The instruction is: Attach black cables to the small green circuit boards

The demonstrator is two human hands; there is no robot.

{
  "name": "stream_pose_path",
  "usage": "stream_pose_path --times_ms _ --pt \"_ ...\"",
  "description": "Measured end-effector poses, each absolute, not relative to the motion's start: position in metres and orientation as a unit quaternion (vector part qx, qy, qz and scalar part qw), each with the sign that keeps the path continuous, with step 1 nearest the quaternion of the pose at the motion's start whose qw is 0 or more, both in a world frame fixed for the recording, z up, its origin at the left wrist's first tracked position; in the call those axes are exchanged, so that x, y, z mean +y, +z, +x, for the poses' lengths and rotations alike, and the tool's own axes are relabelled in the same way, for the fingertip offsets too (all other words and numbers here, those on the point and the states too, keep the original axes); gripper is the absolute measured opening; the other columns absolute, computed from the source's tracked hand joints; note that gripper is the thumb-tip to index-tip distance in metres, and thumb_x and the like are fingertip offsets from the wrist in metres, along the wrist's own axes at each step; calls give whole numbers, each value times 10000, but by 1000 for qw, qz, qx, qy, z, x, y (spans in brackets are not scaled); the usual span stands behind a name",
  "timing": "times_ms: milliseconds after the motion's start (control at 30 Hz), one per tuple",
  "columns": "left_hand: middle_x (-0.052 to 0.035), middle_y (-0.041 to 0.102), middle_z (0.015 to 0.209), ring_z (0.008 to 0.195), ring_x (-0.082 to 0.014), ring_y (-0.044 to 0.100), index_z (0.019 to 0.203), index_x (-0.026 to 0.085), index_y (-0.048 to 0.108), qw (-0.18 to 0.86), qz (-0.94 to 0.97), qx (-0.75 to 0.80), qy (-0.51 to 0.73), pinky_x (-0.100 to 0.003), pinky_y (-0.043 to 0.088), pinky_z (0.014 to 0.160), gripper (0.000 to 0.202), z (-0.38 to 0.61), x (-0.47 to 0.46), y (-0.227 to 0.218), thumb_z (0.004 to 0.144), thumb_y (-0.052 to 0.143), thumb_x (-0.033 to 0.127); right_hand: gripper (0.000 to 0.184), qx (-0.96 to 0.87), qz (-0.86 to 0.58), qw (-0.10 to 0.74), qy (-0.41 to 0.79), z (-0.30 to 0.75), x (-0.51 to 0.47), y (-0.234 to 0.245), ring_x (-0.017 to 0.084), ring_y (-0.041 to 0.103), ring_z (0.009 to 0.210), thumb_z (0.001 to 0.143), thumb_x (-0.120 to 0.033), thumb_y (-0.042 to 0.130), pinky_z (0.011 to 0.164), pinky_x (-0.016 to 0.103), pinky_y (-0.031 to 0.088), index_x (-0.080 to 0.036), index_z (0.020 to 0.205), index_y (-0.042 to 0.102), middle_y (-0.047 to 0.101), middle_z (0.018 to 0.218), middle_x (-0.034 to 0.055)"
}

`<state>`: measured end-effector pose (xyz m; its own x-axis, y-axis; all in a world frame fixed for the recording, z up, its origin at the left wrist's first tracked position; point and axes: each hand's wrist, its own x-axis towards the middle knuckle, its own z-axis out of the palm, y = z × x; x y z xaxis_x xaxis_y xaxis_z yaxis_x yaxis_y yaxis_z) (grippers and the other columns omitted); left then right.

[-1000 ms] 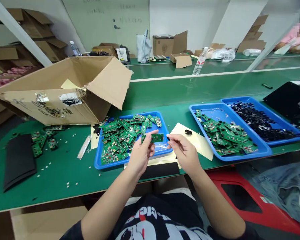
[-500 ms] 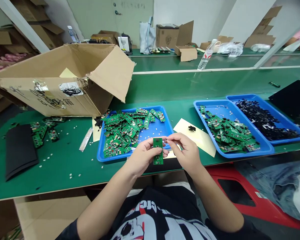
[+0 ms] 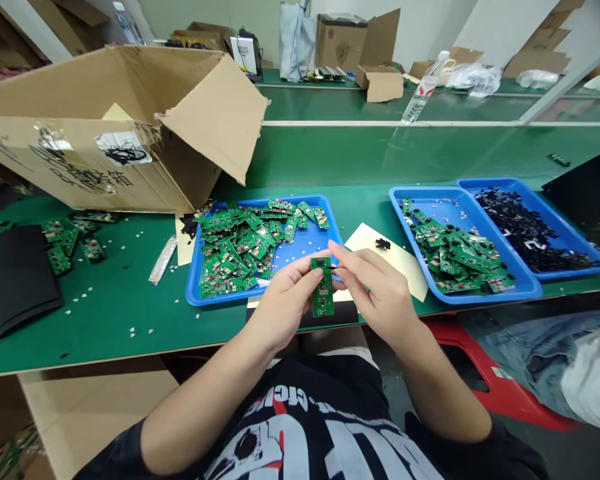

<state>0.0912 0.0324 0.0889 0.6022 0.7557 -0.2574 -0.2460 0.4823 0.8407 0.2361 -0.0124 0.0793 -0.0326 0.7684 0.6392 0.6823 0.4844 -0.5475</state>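
Observation:
My left hand (image 3: 285,300) grips a small green circuit board (image 3: 323,291), held upright over the table's near edge. My right hand (image 3: 380,290) pinches at the board's top end with thumb and fingers; whatever small part sits between them is too small to name. Just behind the hands lies a blue tray (image 3: 310,243) piled with green boards. A tiny black part (image 3: 383,244) rests on a cream sheet (image 3: 403,263) to the right.
Two more blue trays stand at the right, one (image 3: 430,203) with green boards, one (image 3: 570,230) with black parts. A large open cardboard box (image 3: 120,140) lies on its side at the left. Loose boards (image 3: 65,240) and a black pad (image 3: 20,280) lie far left. A seated person's leg (image 3: 545,360) shows at right.
The board has turned from lying sideways between my fingers to standing upright. Both hands have come closer together and nearer to me, and my right fingers now reach its top end.

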Motion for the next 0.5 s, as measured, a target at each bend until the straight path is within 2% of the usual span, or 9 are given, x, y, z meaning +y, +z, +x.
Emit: stream_pose_path --times_ms 67,167,233,400,500 --pt "-45 714 839 798 -187 681 1237 169 563 792 407 328 317 -308 530 733 450 92 32 90 793 602 236 377 -715 -510 479 7 237 -12 80 160 627 755 889 -104 481 687 317 550 -261 1227 540 659 858 25" --pt "-26 696 811 741 -163 677 1243 161 552 774 420 346 324 -286 524 712 456 93 32 90 793 600 221 227 -718 -492 490 -35 239 -11 79 179 646 794 861 -96 538 702 332 551 -239 1027 596 675 840 34" --pt "-19 679 789 730 -153 661 1226 159 568 761 432 354 331 -280 514 706 436 93 32 89 796 593 228 192 -734 -472 486 -48 240 -10 77 188 653 809 849 -71 544 691 338 554 -228 948 594 678 820 42" --pt "-20 651 808 754 -139 592 1216 164 583 728 454 377 349 -269 474 696 414 96 31 86 809 560 233 250 -758 -455 456 -104 238 -9 70 201 655 846 849 -43 533 717 363 561 -219 1015 595 698 885 68" --pt "11 592 703 647 -111 528 1221 171 585 717 466 379 353 -240 433 626 403 96 31 86 824 543 229 270 -749 -465 453 -131 237 -9 67 197 654 812 848 -49 546 698 355 556 -210 1058 600 705 893 73"
